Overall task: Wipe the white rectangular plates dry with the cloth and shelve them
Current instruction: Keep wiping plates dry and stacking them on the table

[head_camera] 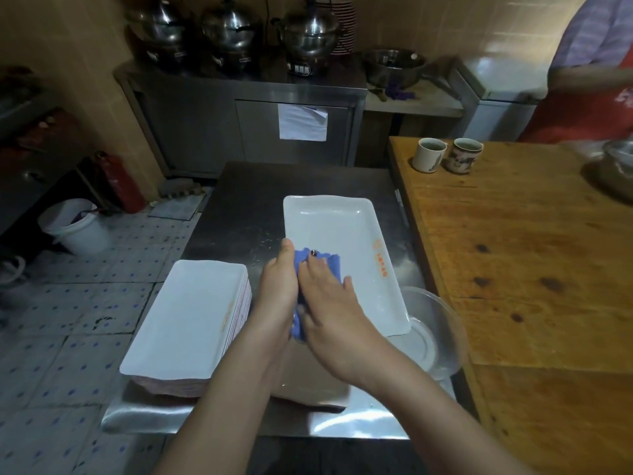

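A wooden desk (pixel 513 252) fills the right side; a steel desk (pixel 239 200) stands against its left edge and carries the work; on the steel desk's near left corner lies a stack of white rectangular plates (pixel 188 317), flat, with its long sides running away from the person; just right of the stack, with the hands between them, is a single white rectangular plate (pixel 335 221) with orange print along its right rim; its near right corner overlaps a clear bowl (pixel 442 323) that sits at the desk's right edge; the left hand (pixel 279 289) grips this plate at its left long edge, thumb lying on top, the other fingers hidden beneath; the right hand (pixel 329 299) lies flat with fingers spread, pressing a blue cloth (pixel 330 265) onto the plate's near left part; the cloth also folds down between the two hands; two mugs (pixel 428 155) stand side by side, well apart from the plates, at the wooden desk's far left corner.
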A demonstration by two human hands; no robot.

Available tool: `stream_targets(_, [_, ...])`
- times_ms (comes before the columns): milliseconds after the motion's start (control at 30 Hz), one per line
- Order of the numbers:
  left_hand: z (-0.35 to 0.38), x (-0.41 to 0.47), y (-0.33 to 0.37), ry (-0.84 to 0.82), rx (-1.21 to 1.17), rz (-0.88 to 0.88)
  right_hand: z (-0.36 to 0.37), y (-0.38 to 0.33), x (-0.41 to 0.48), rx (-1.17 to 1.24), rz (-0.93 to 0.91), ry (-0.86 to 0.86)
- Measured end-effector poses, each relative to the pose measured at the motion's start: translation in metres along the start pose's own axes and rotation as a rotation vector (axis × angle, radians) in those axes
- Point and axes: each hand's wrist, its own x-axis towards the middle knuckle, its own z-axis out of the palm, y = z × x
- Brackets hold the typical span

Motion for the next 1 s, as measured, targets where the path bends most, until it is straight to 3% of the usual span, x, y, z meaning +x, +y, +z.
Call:
stream_targets(200, [-0.007,0.005,0.001,0.049,0.088,0.021,-0.019,0.019,-0.023,-0.241,0.080,-0.026])
stream_targets(367, [-0.005,0.002,-0.002,-0.008,0.179,-0.022,-0.028,0.052,0.004,-0.409,0.201,0.157])
stream_targets(500, [-0.006,0.001,-0.003,-0.010,0.166,-0.038,-0.031,0.057,0.035,-0.397,0.252,0.202])
stream_targets(667, [-0.023,0.020,0.003,0.043,0.185,-0.047,-0.013,0.040,-0.002,-0.330,0.070,0.046])
stream_targets(767, [-0.018,0.019,-0.002,0.033,0.202,-0.047,-0.024,0.050,0.007,-0.361,0.069,-0.017])
stream_targets(933, [-0.007,0.017,-0.005,-0.034,0.222,-0.074,-0.041,0.063,0.043,-0.394,0.192,0.138])
stream_targets(1000, [-0.010,0.021,-0.003,-0.020,0.226,-0.079,-0.035,0.056,0.032,-0.379,0.177,0.122])
